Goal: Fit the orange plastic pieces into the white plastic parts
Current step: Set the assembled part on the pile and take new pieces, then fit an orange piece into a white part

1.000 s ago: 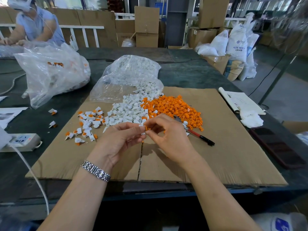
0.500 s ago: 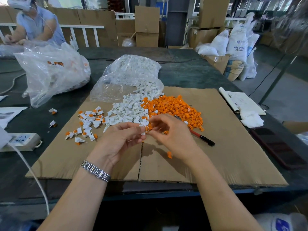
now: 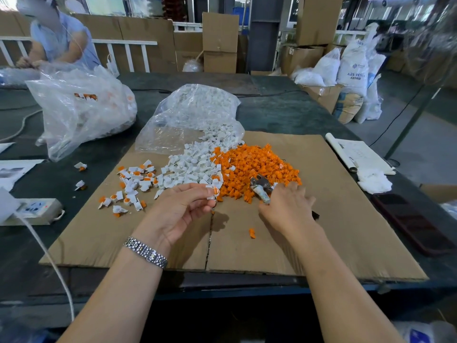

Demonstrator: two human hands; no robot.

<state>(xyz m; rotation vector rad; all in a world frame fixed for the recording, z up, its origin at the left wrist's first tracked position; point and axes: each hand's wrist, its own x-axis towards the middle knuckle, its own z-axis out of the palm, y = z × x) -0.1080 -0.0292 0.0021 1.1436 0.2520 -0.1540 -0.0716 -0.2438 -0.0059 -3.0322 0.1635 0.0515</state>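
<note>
On the cardboard sheet (image 3: 346, 231) lie a pile of orange pieces (image 3: 257, 164) and, to its left, a pile of white parts (image 3: 193, 167). Further left sit several fitted white-and-orange parts (image 3: 133, 184). My left hand (image 3: 183, 211) pinches a white part with an orange piece in it (image 3: 213, 193) at the near edge of the piles. My right hand (image 3: 289, 209) lies to the right, fingers curled over the handle of a small metal-headed tool (image 3: 259, 184). One loose orange piece (image 3: 251, 233) rests on the cardboard between my hands.
A clear bag of white parts (image 3: 195, 112) lies behind the piles, a bigger bag (image 3: 81, 107) at the left. A power strip (image 3: 34, 209) sits at the left edge. Papers (image 3: 356, 154), a white cloth (image 3: 373, 180) and a dark phone (image 3: 410, 224) are right. A person (image 3: 57, 38) works at the back left.
My right hand left the part in my left hand and moved right onto the tool. An orange piece dropped onto the cardboard. My left hand stayed put with the part.
</note>
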